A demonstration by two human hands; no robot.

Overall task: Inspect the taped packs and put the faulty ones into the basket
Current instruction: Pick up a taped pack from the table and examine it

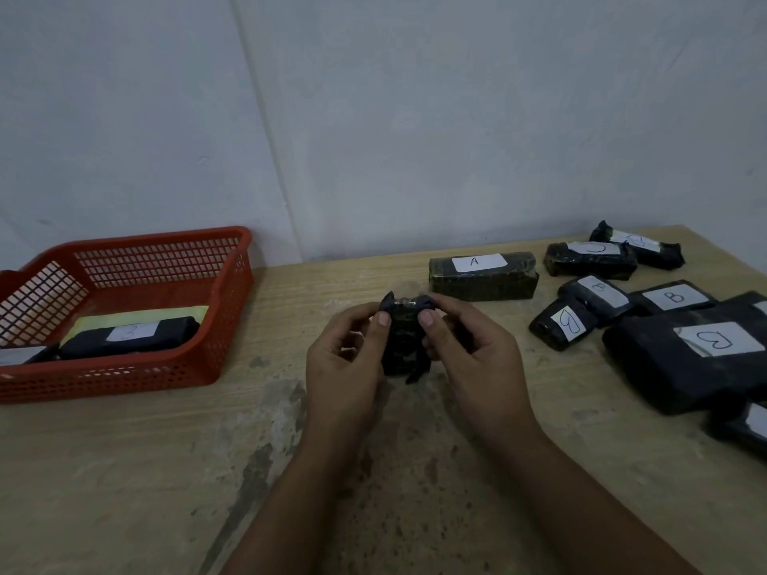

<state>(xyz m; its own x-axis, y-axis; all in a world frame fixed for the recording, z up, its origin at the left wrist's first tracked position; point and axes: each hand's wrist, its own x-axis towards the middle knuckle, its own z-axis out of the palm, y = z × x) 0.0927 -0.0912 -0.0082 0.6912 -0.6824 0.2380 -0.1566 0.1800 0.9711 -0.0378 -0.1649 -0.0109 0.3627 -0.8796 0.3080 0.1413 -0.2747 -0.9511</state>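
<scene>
A small black taped pack (403, 338) stands on end above the table's middle, held from both sides. My left hand (346, 367) grips its left edge with the thumb on top, and my right hand (469, 359) grips its right edge the same way. The red plastic basket (232, 309) sits at the left; a black pack with a white label (128, 336) lies inside it on a yellow sheet. To the right lie several black packs with white labels, among them one marked A (483, 276) and a large one (697, 354).
The wooden table (124, 471) is stained and worn in the middle. A pale wall runs close behind it. Packs crowd the right side up to the frame's edge, with one partly cut off at the lower right (743, 429).
</scene>
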